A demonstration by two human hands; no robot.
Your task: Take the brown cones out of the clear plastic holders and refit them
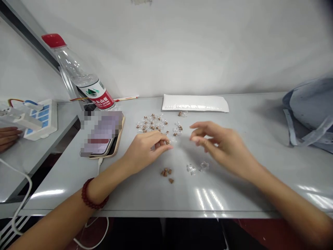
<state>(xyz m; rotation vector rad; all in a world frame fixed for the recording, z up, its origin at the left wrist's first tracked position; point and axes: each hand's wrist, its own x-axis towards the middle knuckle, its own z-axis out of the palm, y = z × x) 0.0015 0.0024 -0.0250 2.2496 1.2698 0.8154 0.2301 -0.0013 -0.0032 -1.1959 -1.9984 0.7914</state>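
Forearms [61,218] extended: left hand [145,151] has fingertips pressed together, any held piece hidden; right hand [223,147] loosely curled, empty. Brown pellets [165,174] and clear plastic pieces [197,167] lie sorted apart; larger mixed heap [152,123] remains.

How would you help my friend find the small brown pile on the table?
Start at the grey table. Just in front of the left hand and right hand lies a little heap of brown pieces. Unlike the big scatter behind it, it has no clear bits mixed in.
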